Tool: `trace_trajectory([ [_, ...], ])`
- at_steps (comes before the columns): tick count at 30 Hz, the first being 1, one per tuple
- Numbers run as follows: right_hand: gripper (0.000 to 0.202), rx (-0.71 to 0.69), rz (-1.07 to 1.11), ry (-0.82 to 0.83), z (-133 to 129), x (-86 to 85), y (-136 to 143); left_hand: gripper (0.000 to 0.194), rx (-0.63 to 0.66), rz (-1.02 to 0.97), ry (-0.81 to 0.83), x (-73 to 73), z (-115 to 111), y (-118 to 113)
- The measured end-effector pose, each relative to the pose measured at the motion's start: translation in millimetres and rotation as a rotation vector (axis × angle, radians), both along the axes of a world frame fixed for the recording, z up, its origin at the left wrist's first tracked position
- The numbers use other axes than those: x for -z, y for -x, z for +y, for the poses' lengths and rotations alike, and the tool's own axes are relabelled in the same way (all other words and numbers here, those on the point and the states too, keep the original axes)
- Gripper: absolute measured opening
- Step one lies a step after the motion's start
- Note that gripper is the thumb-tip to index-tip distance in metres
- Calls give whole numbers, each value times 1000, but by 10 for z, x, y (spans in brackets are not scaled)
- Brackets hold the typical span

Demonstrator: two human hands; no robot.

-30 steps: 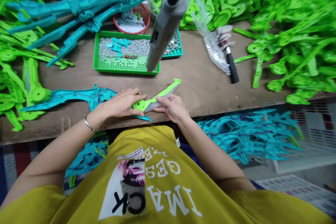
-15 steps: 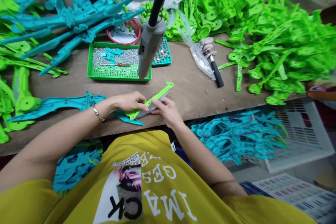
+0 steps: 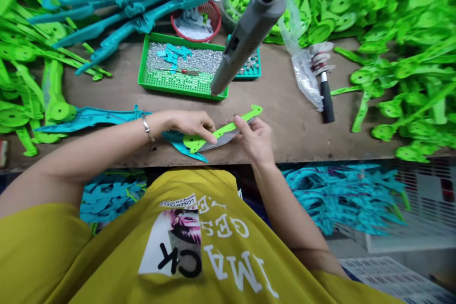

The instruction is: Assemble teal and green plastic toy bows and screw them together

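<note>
The fingers of my right hand (image 3: 258, 140) are closed on the green-and-grey piece (image 3: 228, 128), thumb on top near its narrow hooked end, the others tucked beneath. My left hand (image 3: 195, 123) lays its thumb across the grey edge nearer the broad end; I cannot tell whether its other fingers close on the piece from behind. It slants between both hands over the near side of the tabletop (image 3: 297, 138), its broad end overlapping the teal part (image 3: 101, 116); whether the two touch, I can't see. I judge it light, thin moulded plastic, stiff along its length but likely to bend a little if pressed in the middle. The smooth faces may slide under a dry thumb, so I'd take it flat between thumb and fingers, one hold at each end, and keep pressure off the slim hook, which looks easiest to snap. Beyond it sit the green tray (image 3: 141, 69) and, hanging over that, the grey power driver (image 3: 249, 38).
</note>
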State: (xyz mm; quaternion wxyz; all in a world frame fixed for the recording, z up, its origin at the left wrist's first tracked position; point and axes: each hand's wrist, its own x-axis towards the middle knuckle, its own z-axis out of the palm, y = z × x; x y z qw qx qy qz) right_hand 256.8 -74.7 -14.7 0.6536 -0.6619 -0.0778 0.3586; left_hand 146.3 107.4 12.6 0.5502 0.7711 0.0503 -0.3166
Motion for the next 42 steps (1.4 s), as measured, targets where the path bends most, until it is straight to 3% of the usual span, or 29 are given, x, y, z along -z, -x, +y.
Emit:
trace_trajectory([
  [5, 47, -13, 3, 5, -28, -25, -80, 46, 60, 52, -35, 21, 185, 79],
  [11, 46, 14, 23, 0, -28, 4, -96, 36, 41, -9, -31, 45, 152, 122],
  [14, 47, 17, 95, -13, -34, 12, 24, 37, 31, -33, -26, 78, 141, 92],
  [18, 51, -98, 313, 31, -42, 6, 331, 45, -19, -83, -65, 135, 167, 50],
  [21, 48, -98, 343, 16, -24, 4, 477, 55, 4, -61, -91, 133, 237, 35],
  [25, 44, -19, 287, -1, 25, 11, 497, 51, 103, -18, -17, 102, 350, 50],
  [30, 43, 3, 299, 18, 44, 38, 505, 48, 126, 32, 94, 156, 383, 78],
  [37, 49, -203, 434, 138, -30, -3, 650, 39, 75, -36, 44, 108, 381, 85],
  [42, 43, -166, 479, 110, 26, -78, 736, 36, 79, -124, 13, 46, 401, 108],
])
